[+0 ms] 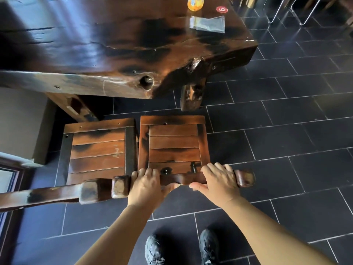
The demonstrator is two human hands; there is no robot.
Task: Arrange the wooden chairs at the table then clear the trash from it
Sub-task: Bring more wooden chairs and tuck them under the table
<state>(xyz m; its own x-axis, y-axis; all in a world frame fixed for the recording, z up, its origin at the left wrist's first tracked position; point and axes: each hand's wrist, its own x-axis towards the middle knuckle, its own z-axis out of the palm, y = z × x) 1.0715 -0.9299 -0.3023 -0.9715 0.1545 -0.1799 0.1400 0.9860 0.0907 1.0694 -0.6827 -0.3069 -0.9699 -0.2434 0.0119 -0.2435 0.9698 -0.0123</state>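
Two dark wooden chairs stand side by side on the floor before the thick wooden table point(80, 81). My left hand point(147, 183) and my right hand point(217, 180) both grip the top rail of the right chair point(172, 142), whose slatted seat faces the table's near edge. The left chair point(97, 150) stands beside it, its top rail running off to the left. On the table's far right lie a clear plastic wrapper point(207, 23), a round red sticker or cap point(222, 9) and an orange drink bottle point(195, 3), cut off by the frame's top edge.
Dark tiled floor point(286, 142) spreads to the right and behind the chairs. The table's heavy legs point(192, 96) stand just beyond the chair seats. A wall and a door frame point(11, 169) close the left side. Metal chair legs point(298, 10) show at the top right. My black shoes point(209, 245) are below.
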